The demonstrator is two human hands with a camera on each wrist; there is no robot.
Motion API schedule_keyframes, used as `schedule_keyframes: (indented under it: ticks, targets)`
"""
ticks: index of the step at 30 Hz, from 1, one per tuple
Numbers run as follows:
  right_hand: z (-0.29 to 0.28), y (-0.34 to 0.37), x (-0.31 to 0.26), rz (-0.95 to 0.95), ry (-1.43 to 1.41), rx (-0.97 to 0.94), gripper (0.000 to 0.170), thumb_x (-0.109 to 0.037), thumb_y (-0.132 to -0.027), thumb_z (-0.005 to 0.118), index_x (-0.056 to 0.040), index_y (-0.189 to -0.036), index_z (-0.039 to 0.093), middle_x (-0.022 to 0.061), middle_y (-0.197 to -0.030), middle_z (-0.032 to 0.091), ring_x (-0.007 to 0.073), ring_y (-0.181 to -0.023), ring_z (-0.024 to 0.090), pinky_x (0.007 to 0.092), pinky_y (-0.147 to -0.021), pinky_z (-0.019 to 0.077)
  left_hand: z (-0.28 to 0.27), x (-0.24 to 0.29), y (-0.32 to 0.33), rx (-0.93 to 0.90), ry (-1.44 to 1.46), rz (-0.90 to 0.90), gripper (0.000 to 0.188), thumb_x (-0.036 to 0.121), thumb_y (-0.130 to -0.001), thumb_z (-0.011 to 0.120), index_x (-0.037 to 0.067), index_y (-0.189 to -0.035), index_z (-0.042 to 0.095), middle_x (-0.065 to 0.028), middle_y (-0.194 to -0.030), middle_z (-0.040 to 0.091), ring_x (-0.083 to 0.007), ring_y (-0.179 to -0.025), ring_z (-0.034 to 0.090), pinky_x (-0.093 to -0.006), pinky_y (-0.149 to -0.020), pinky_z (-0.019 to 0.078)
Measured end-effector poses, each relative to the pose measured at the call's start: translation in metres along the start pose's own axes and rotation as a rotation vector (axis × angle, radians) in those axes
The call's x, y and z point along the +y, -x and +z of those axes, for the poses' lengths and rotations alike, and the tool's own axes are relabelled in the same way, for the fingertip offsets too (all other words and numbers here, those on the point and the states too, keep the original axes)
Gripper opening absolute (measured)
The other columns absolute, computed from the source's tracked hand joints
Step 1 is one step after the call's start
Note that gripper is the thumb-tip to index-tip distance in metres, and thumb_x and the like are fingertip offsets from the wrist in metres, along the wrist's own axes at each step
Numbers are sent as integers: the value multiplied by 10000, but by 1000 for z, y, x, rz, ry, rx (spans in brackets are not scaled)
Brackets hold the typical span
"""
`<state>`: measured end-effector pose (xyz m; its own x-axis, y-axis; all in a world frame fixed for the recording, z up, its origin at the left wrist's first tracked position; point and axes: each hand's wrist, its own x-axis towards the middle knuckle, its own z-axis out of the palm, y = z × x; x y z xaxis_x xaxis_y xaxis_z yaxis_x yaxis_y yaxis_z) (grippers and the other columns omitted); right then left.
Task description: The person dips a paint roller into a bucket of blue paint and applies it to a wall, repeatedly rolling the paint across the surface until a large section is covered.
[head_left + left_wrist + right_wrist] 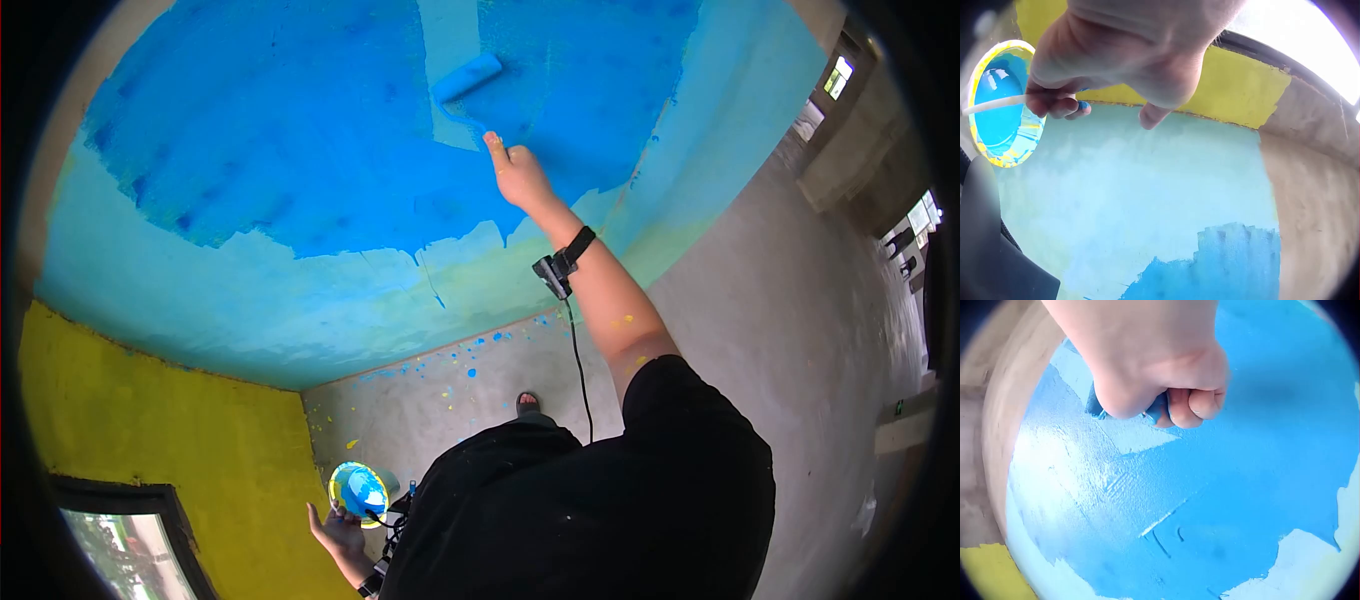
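My right hand grips the handle of a paint roller, its sleeve coated in blue. The roller lies against the wall, at a pale strip between areas of fresh blue paint. In the right wrist view the curled fingers hide most of the roller. Low on the left, my left hand holds a paint bucket. The left wrist view shows its fingers curled round the white bail handle. Blue paint lies inside the bucket, and yellow and blue smears cover its rim.
A yellow-green wall with a dark-framed window meets the blue wall at a corner. Blue and yellow drops spot the grey floor along the wall. A black cable hangs from the right wrist camera. One sandalled foot stands below.
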<state>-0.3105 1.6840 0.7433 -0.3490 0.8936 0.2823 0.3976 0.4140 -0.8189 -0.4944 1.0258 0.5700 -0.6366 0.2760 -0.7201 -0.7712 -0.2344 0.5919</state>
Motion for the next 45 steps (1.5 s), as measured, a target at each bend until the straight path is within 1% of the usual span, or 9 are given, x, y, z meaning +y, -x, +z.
schedule_keyframes:
  ticks: [5, 9, 12, 20, 29, 34, 37, 39, 45]
  targets:
    - [54, 36, 94, 131, -43, 43, 806, -641, -1008, 413, 62, -631, 533, 287, -599, 536, 458, -606, 562, 547, -607, 390, -6, -3, -2, 7, 2, -12, 613, 693, -858, 619, 84, -903, 570, 18, -669, 440, -133, -581, 443, -282, -592, 345]
    - [93, 87, 174, 353, -170, -62, 780, -635, -1024, 401, 29, -621, 467, 142, -515, 376, 246, -522, 406, 462, -548, 334, -21, -2, 1, 31, -6, -15, 632, 712, -836, 628, 86, -889, 569, 23, -660, 444, -135, -574, 442, -279, -587, 343]
    - [106, 79, 179, 342, -305, -18, 771, -673, -1008, 398, 1, -646, 493, 68, -527, 401, 228, -518, 430, 442, -559, 349, -26, -3, 0, 84, 34, -36, 630, 720, -814, 641, 96, -827, 557, 24, -639, 465, -137, -565, 437, -282, -583, 338]
    - [-27, -11, -29, 334, -716, 109, 651, -729, -973, 409, -183, -627, 337, -46, -560, 233, 109, -424, 317, 282, -369, 203, -37, 1, -2, 138, 30, -17, 675, 763, -784, 632, 98, -790, 514, 14, -643, 456, -142, -559, 426, -270, -567, 318]
    - [45, 24, 117, 297, -544, 79, 679, -754, -953, 418, -186, -602, 292, -43, -543, 263, 138, -412, 233, 313, -389, 221, -41, -4, -13, 116, 95, 27, 691, 779, -798, 602, 93, -796, 521, 14, -646, 456, -132, -545, 450, -262, -557, 358]
    - [27, 57, 95, 479, -557, -62, 691, -772, -944, 407, -194, -583, 292, -45, -519, 244, 134, -396, 252, 321, -391, 219, -22, 6, -9, 67, 49, 44, 677, 765, -812, 595, 91, -808, 533, 14, -645, 465, -129, -547, 458, -262, -543, 354]
    - [-3, 5, 69, 278, -539, -12, 688, -771, -948, 396, -194, -585, 307, -42, -505, 258, 129, -390, 277, 321, -385, 220, -32, 10, -24, 17, 50, 14, 718, 762, -790, 624, 49, -853, 570, 2, -640, 468, -147, -538, 459, -278, -558, 354]
    - [-31, -28, 19, 175, -395, 182, 692, -773, -952, 378, -184, -593, 337, -42, -495, 283, 123, -385, 300, 322, -375, 215, -50, 15, -35, -171, -51, -121, 946, 771, -896, 420, -51, -1352, 515, -153, -1248, 593, -291, -1119, 546, -405, -1022, 384]
    - [-117, -56, -97, 131, -311, -48, 749, -769, -945, 408, -112, -589, 452, 18, -530, 433, 162, -433, 423, 370, -416, 307, -43, 11, -38, -160, -106, -108, 933, 763, -875, 450, -45, -1334, 539, -186, -1304, 586, -328, -1205, 534, -450, -1051, 393]
